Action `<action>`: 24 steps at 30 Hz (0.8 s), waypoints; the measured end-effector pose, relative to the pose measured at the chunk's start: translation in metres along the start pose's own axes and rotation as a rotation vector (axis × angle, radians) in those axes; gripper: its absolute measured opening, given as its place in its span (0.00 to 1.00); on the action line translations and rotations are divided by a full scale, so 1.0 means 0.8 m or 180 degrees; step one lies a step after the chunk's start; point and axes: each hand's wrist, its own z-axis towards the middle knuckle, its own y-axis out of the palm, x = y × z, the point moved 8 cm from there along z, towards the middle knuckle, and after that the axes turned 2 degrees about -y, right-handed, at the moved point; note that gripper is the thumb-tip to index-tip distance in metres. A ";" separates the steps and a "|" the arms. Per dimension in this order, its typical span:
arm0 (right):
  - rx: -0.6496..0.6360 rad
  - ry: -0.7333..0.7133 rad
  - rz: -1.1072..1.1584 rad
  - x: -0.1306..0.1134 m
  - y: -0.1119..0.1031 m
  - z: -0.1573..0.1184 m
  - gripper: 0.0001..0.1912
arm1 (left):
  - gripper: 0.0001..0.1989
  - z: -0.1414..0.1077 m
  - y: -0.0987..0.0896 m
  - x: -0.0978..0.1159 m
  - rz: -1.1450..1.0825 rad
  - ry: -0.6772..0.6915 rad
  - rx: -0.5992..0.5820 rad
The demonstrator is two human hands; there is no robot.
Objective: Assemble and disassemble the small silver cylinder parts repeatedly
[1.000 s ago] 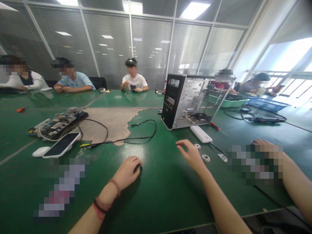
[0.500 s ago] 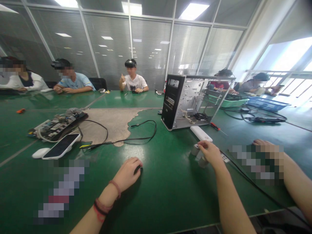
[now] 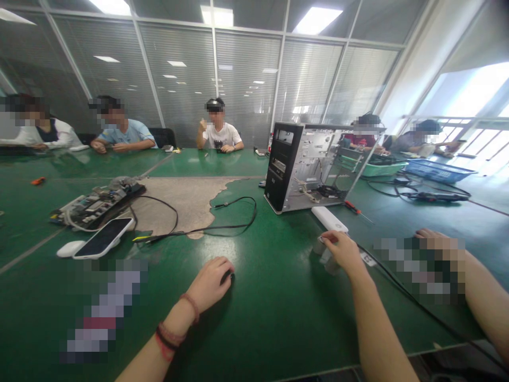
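Slatted blinds lined the glass partition (image 3: 246, 69), and before it spread the green desk (image 3: 270, 318). Your right hand (image 3: 344, 249) bent over two small grey cylinders on the desk, its fingertips at the top of the farther cylinder (image 3: 319, 247); I could not tell whether that grip was clamped. Just beyond your knuckles lay a white oblong device (image 3: 329, 219), with the computer case (image 3: 281, 164) upright behind it and a red-handled screwdriver (image 3: 352, 208) near its base. Your left hand (image 3: 207, 281) rested well apart, fingers curled over a dark object (image 3: 226, 277), mostly hidden, its grip likewise unclear. Another person's hand (image 3: 433, 239) lay farther right.
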 end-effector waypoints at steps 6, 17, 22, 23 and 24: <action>0.0001 0.0076 0.0175 0.001 -0.006 -0.001 0.18 | 0.08 -0.001 0.000 0.001 -0.0035 0.0008 0.0010; -0.0065 -0.0095 0.0264 0.016 -0.017 -0.066 0.23 | 0.08 -0.002 0.001 -0.001 -0.0059 -0.0006 0.0020; 0.0053 -0.0059 0.0356 0.020 -0.007 -0.089 0.26 | 0.08 -0.003 0.001 -0.001 -0.0069 -0.0017 0.0043; 0.0075 -0.0006 0.0377 0.022 -0.005 -0.093 0.28 | 0.08 -0.003 0.000 -0.001 -0.0063 -0.0017 0.0045; 0.0089 0.0049 0.0400 0.024 -0.004 -0.096 0.29 | 0.08 -0.003 0.000 -0.001 -0.0055 -0.0017 0.0041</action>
